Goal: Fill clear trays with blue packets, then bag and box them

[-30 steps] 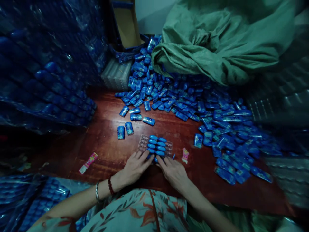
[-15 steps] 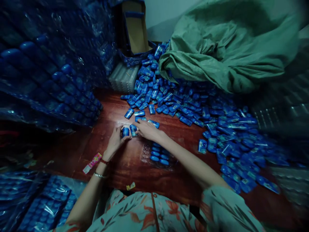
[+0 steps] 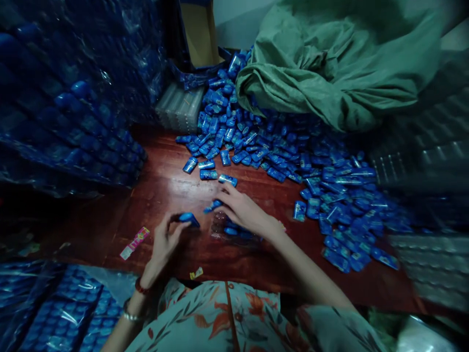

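My left hand (image 3: 167, 237) pinches a small blue pack (image 3: 188, 218) between thumb and fingers, tilted just above the brown wooden tabletop (image 3: 172, 190). In my right hand (image 3: 244, 208) is another blue pack (image 3: 212, 206), its fingers curled over it and partly hiding it. Below the right hand sits a clear plastic tray (image 3: 217, 228) with blue packs (image 3: 234, 231) standing in rows, much of it covered by the hand and forearm. Several loose blue packs (image 3: 208, 174) lie on the wood beyond both hands.
A large heap of blue packs (image 3: 264, 154) spreads from back to right under a green sack (image 3: 330, 68). Clear trays (image 3: 179, 107) are stacked behind, others (image 3: 428, 264) at right. Wrapped blue packs (image 3: 88, 122) tower at left. A pink wrapper (image 3: 135, 243) lies near the front.
Both hands have come nearer to me, each with its blue pack. My right hand has moved right, over the tray; the left has moved slightly left. The view has shifted a little.
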A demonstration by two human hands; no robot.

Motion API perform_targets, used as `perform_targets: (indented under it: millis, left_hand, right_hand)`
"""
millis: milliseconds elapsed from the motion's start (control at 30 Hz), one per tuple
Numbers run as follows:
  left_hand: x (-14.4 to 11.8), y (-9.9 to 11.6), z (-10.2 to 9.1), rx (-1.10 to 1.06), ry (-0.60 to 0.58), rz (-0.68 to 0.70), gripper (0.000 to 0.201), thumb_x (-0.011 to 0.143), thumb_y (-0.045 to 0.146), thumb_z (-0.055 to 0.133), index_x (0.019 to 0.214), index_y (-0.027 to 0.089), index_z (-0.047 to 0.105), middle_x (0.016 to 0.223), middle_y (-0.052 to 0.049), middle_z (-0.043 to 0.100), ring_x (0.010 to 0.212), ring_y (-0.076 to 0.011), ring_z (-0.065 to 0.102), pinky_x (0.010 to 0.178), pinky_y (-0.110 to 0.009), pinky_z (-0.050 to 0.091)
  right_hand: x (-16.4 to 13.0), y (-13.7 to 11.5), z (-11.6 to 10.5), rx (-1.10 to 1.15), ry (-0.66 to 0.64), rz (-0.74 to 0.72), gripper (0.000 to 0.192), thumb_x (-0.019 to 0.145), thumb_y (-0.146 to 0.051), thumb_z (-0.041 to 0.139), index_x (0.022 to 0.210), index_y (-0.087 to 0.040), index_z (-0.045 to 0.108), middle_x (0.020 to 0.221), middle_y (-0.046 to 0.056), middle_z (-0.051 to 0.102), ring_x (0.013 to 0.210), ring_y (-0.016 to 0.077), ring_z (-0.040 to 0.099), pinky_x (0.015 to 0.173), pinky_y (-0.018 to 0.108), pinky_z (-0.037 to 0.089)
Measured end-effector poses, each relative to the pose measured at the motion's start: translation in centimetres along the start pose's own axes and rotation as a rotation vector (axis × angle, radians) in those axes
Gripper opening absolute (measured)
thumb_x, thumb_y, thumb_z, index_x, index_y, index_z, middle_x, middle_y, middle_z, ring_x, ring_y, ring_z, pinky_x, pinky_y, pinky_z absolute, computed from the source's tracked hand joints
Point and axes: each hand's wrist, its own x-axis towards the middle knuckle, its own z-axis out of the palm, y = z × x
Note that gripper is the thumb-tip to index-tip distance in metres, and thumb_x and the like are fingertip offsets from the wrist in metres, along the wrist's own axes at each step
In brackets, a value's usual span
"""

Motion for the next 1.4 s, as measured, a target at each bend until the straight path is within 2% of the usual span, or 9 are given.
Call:
perform_targets:
  millis: [133,233,367,467,867,1000,1100,1267,1400]
  left_hand:
    - [-4.4,1.3,3.7,-0.106,-0.123,0.153,0.015,0.082,0.027,0.062,0.095,0.02,0.059,0.085,-0.003,0.065,0.079,-0.015,0.062,0.073,-0.028,0.052]
    - [-5.2,0.8,6.1,-0.099,-0.253,0.41,0.018,0.087,0.015,0.053,0.105,0.019,0.057,0.091,-0.006,0.066,0.085,-0.0144,0.061,0.077,-0.029,0.052]
    - [-4.3,-0.4,6.9,0.118,-0.35,0.758,0.034,0.089,0.006,0.041,0.119,0.018,0.053,0.104,-0.012,0.064,0.098,-0.0164,0.059,0.079,-0.03,0.052]
    - [-3.6,-0.2,6.4,0.223,-0.361,0.839,0.032,0.09,0.007,0.041,0.118,0.017,0.054,0.101,-0.011,0.064,0.095,-0.0157,0.059,0.077,-0.028,0.052]
    - [-4.6,2.6,5.6,0.482,-0.616,0.783,0.028,0.093,0.016,0.038,0.115,0.014,0.055,0.098,-0.011,0.06,0.088,-0.017,0.055,0.073,-0.027,0.051]
    - [-5.4,2.0,5.2,0.548,-0.445,0.829,0.035,0.091,0.014,0.038,0.122,0.016,0.054,0.106,-0.014,0.058,0.09,-0.0202,0.055,0.073,-0.032,0.051]
    - [-4.8,1.6,4.5,0.482,-0.301,0.793,0.038,0.09,0.015,0.044,0.125,0.024,0.054,0.108,-0.011,0.056,0.09,-0.0188,0.054,0.073,-0.03,0.05]
    - [3.2,0.8,5.1,0.299,-0.056,0.33,0.032,0.093,0.028,0.041,0.119,0.02,0.056,0.095,-0.007,0.055,0.083,-0.0166,0.055,0.075,-0.031,0.049]
    - [11.7,-0.1,7.8,0.375,0.028,0.056,0.043,0.083,0.046,0.054,0.109,0.011,0.056,0.094,-0.011,0.057,0.089,-0.0248,0.055,0.082,-0.042,0.046]
  right_hand:
    - [-8.8,-1.1,-0.4,0.217,0.079,0.189,0.022,0.092,-0.024,0.046,0.112,-0.024,0.055,0.103,0.004,0.063,0.095,0.0155,0.06,0.083,0.028,0.048]
    - [-13.4,-1.0,2.1,0.218,0.186,0.386,0.026,0.092,-0.026,0.047,0.118,-0.024,0.051,0.105,0.005,0.064,0.094,0.0166,0.062,0.082,0.03,0.051]
    - [-15.8,-0.5,7.6,0.181,0.432,0.442,0.021,0.091,-0.021,0.046,0.112,-0.022,0.051,0.1,0.005,0.063,0.092,0.0154,0.063,0.082,0.028,0.053]
    - [-15.9,-0.1,10.5,0.088,0.535,0.363,0.021,0.091,-0.016,0.045,0.109,-0.021,0.054,0.102,0.007,0.062,0.094,0.0151,0.063,0.084,0.027,0.053]
    - [-12.5,-3.2,6.6,-0.478,-0.002,0.154,0.03,0.085,-0.006,0.047,0.111,-0.018,0.056,0.107,0.01,0.059,0.098,0.0211,0.059,0.076,0.031,0.051]
    - [-11.7,-3.0,7.3,-0.533,-0.008,0.121,0.024,0.085,-0.008,0.05,0.106,-0.015,0.059,0.089,0.008,0.061,0.078,0.0182,0.059,0.064,0.028,0.049]
    - [-12.5,-2.6,8.1,-0.562,0.181,0.144,0.026,0.089,-0.018,0.05,0.114,-0.016,0.058,0.092,0.01,0.062,0.077,0.0182,0.059,0.063,0.028,0.047]
    - [-11.1,0.6,6.2,-0.33,0.485,0.261,0.028,0.094,-0.027,0.044,0.115,-0.022,0.061,0.085,0.005,0.06,0.074,0.0122,0.059,0.067,0.022,0.046]
    - [-4.1,6.3,3.6,-0.155,0.391,0.513,0.029,0.094,-0.035,0.042,0.113,-0.022,0.061,0.1,0.006,0.059,0.091,0.0166,0.059,0.079,0.028,0.046]
